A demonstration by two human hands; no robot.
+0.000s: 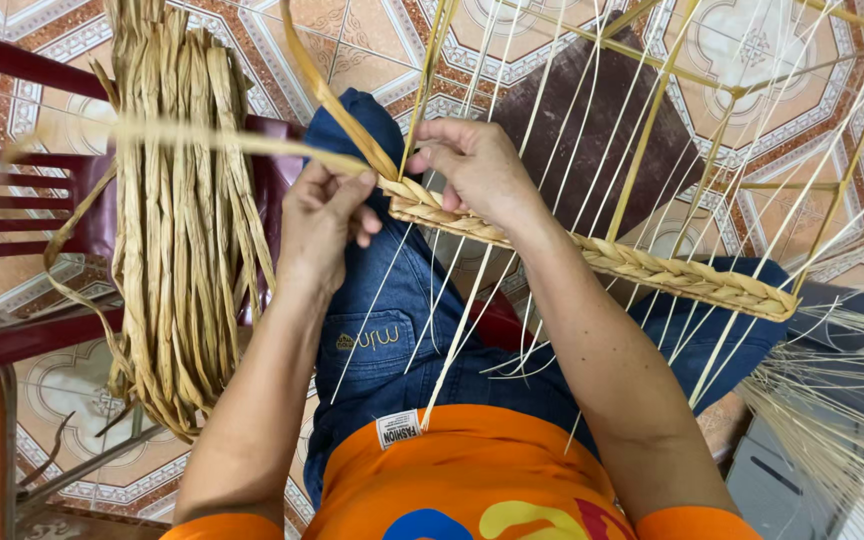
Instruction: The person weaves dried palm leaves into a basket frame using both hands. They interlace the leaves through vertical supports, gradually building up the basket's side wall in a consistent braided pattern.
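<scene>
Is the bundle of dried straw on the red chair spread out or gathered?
Gathered: the bundle hangs draped together over the red chair.

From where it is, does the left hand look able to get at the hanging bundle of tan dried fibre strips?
Probably yes: the left hand pinches a strand beside the bundle of tan dried fibre strips, with nothing between them.

Upright strands (pixel 592 120) fence the braid (pixel 632 262); narrow gaps between.

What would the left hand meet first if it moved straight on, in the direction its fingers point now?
Probably the braided edge of the weaving, near its left end: the left hand points up and right at it, pinching a flat straw strand. Depth is unclear.
</scene>
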